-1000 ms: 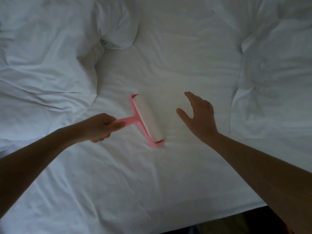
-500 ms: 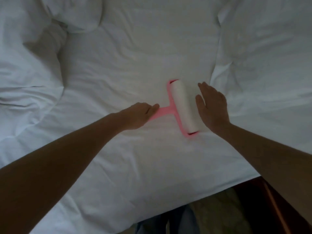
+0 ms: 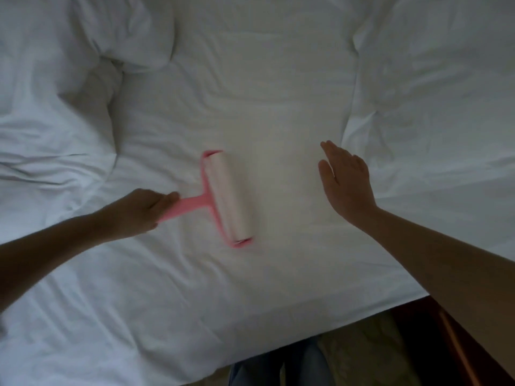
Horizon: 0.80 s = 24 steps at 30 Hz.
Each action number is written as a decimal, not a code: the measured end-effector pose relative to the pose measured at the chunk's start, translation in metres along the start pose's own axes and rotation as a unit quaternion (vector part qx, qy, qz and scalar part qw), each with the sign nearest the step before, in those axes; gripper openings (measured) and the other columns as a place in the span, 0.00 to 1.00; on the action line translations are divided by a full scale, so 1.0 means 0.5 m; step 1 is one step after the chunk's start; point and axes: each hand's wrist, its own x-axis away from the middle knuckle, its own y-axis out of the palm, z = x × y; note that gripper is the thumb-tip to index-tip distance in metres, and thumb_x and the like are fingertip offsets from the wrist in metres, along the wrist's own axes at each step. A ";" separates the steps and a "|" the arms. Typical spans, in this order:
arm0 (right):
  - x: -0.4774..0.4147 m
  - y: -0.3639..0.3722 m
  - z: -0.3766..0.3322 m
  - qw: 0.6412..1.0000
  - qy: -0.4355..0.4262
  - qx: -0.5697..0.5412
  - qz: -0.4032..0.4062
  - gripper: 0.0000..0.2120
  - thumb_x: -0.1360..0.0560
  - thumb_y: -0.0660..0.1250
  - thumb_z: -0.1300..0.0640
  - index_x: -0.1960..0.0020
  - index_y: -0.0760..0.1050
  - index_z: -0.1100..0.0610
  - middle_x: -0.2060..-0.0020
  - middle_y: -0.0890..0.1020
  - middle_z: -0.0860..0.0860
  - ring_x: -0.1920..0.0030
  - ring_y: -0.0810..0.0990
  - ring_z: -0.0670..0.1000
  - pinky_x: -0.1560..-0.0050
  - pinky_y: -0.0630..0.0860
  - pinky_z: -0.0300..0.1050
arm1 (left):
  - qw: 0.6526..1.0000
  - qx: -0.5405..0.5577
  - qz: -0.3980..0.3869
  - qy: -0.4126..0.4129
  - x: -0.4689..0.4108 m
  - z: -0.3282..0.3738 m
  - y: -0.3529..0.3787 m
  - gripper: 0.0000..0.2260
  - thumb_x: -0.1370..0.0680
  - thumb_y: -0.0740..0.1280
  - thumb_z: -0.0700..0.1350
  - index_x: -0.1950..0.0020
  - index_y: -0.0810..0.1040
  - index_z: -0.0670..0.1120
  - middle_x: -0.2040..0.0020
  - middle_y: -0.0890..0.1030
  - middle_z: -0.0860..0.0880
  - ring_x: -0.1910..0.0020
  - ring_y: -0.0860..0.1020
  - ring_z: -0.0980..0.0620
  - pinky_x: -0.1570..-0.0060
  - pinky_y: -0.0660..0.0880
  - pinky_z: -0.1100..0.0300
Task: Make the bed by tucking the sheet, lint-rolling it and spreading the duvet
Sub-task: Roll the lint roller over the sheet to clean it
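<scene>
Lint roller (image 3: 227, 195), pink frame w/ white roll, lies on sheet (image 3: 264, 93) mid-bed. L hand (image 3: 142, 211) grips its handle, fingers curled round it. R hand (image 3: 345, 182) flat, fingers straight, holds nothing, right of roller; contact w/ sheet unclear. Duvet (image 3: 50, 107) bunched at left, more white bedding (image 3: 434, 107) at right.

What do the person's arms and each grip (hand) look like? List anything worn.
Both arms are bare to the frame's edge: no sleeve on the left forearm or right forearm. The left grip and right grip wear no gloves. No watch or bracelet shows at either wrist. No ring is visible, though the dim, slightly blurred picture could hide a thin one.
</scene>
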 end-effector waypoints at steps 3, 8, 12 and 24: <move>-0.005 -0.009 -0.005 0.998 -0.008 -0.036 0.042 0.28 0.23 0.46 0.50 0.27 0.63 0.59 0.30 0.70 0.55 0.29 0.67 0.53 0.28 0.55 0.50 | 0.993 0.088 0.029 0.071 -0.037 0.133 0.067 0.15 0.19 0.57 0.47 0.65 0.70 0.45 0.75 0.74 0.47 0.75 0.75 0.50 0.70 0.68 0.60; 0.006 -0.032 0.004 0.989 0.045 -0.116 0.078 0.27 0.23 0.46 0.51 0.30 0.67 0.61 0.41 0.78 0.61 0.37 0.75 0.58 0.32 0.65 0.57 | 0.988 0.112 -0.054 0.095 -0.083 0.287 0.182 0.22 0.16 0.50 0.51 0.68 0.66 0.44 0.74 0.68 0.49 0.72 0.70 0.47 0.71 0.61 0.59; 0.035 -0.038 0.026 0.993 0.047 -0.097 0.052 0.29 0.24 0.45 0.50 0.29 0.66 0.61 0.37 0.76 0.59 0.34 0.72 0.56 0.30 0.63 0.55 | 0.988 0.123 -0.037 0.090 -0.087 0.295 0.209 0.23 0.16 0.48 0.52 0.71 0.62 0.47 0.73 0.66 0.50 0.65 0.70 0.46 0.63 0.59 0.59; 0.108 0.016 -0.002 0.998 0.049 -0.043 0.023 0.30 0.24 0.42 0.47 0.27 0.64 0.59 0.32 0.72 0.56 0.30 0.68 0.54 0.29 0.55 0.47 | 0.995 0.057 -0.015 0.087 -0.019 0.141 0.196 0.24 0.17 0.48 0.52 0.71 0.63 0.45 0.73 0.67 0.48 0.72 0.68 0.50 0.65 0.61 0.58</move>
